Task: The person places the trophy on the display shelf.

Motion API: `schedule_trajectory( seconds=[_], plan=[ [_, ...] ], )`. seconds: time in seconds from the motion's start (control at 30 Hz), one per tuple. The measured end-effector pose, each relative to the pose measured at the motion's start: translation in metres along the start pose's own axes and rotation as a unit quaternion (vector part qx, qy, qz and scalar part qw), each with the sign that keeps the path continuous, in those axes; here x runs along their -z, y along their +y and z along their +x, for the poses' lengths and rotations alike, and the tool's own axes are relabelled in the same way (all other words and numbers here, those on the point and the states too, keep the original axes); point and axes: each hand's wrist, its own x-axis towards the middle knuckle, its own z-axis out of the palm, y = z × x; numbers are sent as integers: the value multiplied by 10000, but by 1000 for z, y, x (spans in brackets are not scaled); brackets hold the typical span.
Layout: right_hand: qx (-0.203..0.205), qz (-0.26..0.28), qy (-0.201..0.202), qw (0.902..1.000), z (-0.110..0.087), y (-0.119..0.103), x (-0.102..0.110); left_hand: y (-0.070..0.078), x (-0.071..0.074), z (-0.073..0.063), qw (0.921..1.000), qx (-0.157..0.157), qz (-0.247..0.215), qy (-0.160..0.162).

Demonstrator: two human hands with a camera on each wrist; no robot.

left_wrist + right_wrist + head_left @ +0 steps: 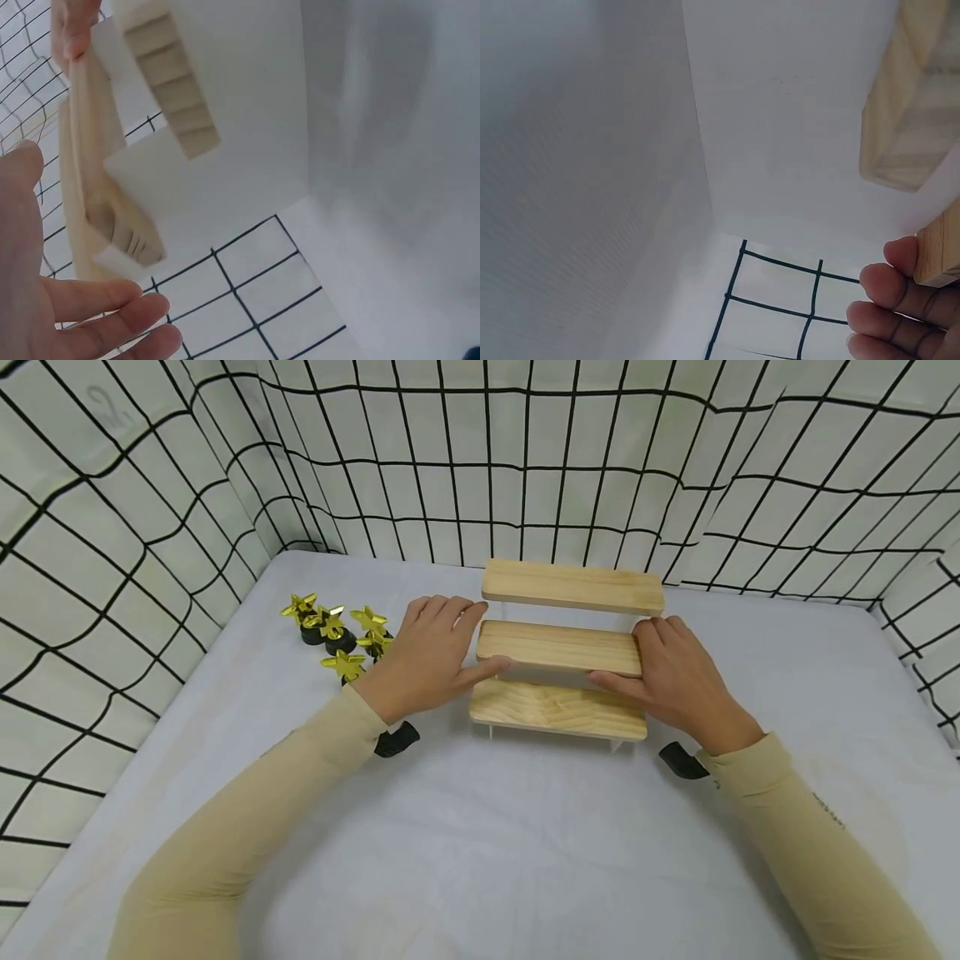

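A three-step stand with pale wooden boards is on the white-covered table. Its middle board (558, 646) lies between the back board (570, 587) and the front board (555, 710). My right hand (678, 681) grips the middle board's right end, thumb along the front and fingers over the end. In the right wrist view, the right hand's fingers (885, 283) touch that board end. At the left end is my left hand (435, 652), thumb and fingers spread around the corner. The left wrist view shows its fingers (112, 307) loosely extended, with a gap to the wood.
Several gold star trophies (341, 664) with black bases stand left of the stand, close to the left forearm. Black wire grid (525, 468) over white panels borders the table at the back and sides. A black piece (397, 739) shows under the left wrist, another (682, 760) by the right.
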Motion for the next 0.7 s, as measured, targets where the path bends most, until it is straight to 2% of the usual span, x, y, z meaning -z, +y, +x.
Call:
schedule_trajectory(
  seconds=[0.17,0.27,0.37,0.6,0.7],
  plan=[
    [3,-3,61,10000,-1,0,-2,-14,8,-12,9967,-120,-196,774],
    [16,-42,125,9999,-1,1,-2,-23,13,-18,9902,-235,-344,1335],
    [78,-88,225,9997,-2,1,-3,-33,19,-24,9830,-206,-558,1735],
    [119,-129,337,9993,-1,1,-3,-58,32,-39,9688,262,-1090,2213],
    [166,-242,369,9989,-1,1,-3,-73,33,-45,9615,427,-1172,2447]
  ],
)
